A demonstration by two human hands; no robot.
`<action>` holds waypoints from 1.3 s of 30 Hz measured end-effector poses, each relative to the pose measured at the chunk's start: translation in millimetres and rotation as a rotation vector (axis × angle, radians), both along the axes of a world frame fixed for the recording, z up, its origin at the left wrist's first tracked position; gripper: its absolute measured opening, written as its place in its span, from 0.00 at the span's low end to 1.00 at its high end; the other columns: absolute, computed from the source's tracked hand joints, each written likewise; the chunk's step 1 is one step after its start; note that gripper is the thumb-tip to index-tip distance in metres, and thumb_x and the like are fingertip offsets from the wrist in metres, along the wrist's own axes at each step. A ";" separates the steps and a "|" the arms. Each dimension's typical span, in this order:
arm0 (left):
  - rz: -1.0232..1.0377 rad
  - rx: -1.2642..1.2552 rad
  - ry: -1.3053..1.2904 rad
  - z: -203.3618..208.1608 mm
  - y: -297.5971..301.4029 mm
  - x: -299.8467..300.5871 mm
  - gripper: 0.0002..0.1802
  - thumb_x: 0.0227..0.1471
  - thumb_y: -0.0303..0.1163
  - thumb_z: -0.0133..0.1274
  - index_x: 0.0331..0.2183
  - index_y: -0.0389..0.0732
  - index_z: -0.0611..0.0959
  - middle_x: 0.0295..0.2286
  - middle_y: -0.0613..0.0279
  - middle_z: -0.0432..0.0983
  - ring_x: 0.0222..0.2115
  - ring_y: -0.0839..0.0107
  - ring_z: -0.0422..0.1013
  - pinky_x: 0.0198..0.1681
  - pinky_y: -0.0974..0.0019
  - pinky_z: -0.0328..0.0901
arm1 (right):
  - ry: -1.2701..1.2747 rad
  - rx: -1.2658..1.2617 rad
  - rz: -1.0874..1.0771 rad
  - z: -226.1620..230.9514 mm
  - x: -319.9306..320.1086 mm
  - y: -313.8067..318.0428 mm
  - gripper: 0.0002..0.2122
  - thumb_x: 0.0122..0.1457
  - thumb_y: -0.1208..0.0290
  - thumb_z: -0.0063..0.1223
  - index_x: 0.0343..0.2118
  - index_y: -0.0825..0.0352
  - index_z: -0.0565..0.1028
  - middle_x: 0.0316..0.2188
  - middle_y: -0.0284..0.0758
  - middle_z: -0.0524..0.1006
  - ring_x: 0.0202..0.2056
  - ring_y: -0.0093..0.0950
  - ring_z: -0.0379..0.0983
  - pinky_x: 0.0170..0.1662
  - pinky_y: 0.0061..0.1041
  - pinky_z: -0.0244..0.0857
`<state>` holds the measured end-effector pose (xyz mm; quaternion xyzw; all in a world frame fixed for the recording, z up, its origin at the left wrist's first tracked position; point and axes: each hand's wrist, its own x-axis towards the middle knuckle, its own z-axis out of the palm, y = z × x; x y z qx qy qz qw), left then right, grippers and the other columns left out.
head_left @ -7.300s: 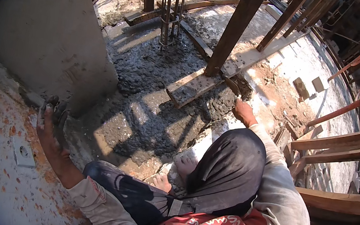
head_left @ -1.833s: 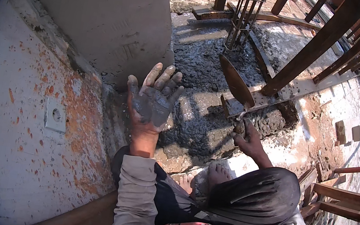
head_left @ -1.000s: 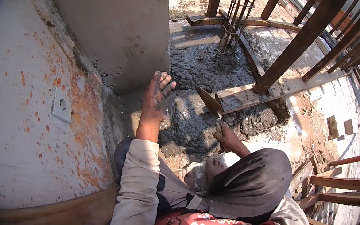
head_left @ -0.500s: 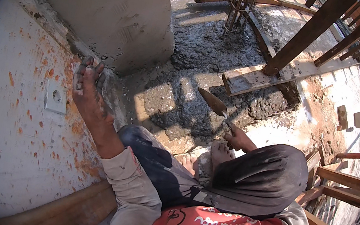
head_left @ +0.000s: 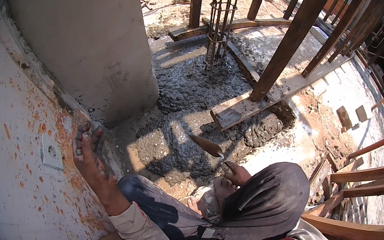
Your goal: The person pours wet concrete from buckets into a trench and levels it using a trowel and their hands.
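My left hand (head_left: pixel 94 154) is raised beside the white wall, fingers apart and slightly curled, with nothing in it. Dark grey smears cover its fingertips. Low in front of my right knee, my right hand (head_left: pixel 236 173) is closed around the handle of a pointed trowel (head_left: pixel 206 146). The trowel's blade points left over wet grey mortar (head_left: pixel 174 150), and I cannot tell whether it touches it. The trowel's handle is mostly hidden in my fingers. My bare feet (head_left: pixel 223 189) are close by the mortar's near edge.
A plastered grey pillar (head_left: pixel 84 36) stands ahead on the left. The orange-spotted white wall (head_left: pixel 4 149) holds a socket (head_left: pixel 52 152). Upright steel bars (head_left: pixel 220 28) rise from the mortar. A plank (head_left: pixel 249 110) carries a wooden prop (head_left: pixel 287 49). Wooden beams (head_left: pixel 361 232) are at right.
The view has tilted upward, so the scene sits lower and further left. My right hand has drawn the trowel slightly nearer to me. My left hand stays raised by the wall.
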<state>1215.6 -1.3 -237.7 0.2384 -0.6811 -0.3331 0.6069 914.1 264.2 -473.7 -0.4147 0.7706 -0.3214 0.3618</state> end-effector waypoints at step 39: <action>-0.060 0.340 -0.700 -30.7 29.6 -53.6 0.18 0.47 0.25 0.55 0.43 0.30 0.78 0.45 0.42 0.71 0.45 0.46 0.71 0.47 0.54 0.67 | 0.094 0.093 0.132 -111.1 35.3 -277.4 0.25 0.60 0.55 0.48 0.49 0.74 0.62 0.37 0.60 0.74 0.43 0.57 0.72 0.43 0.48 0.65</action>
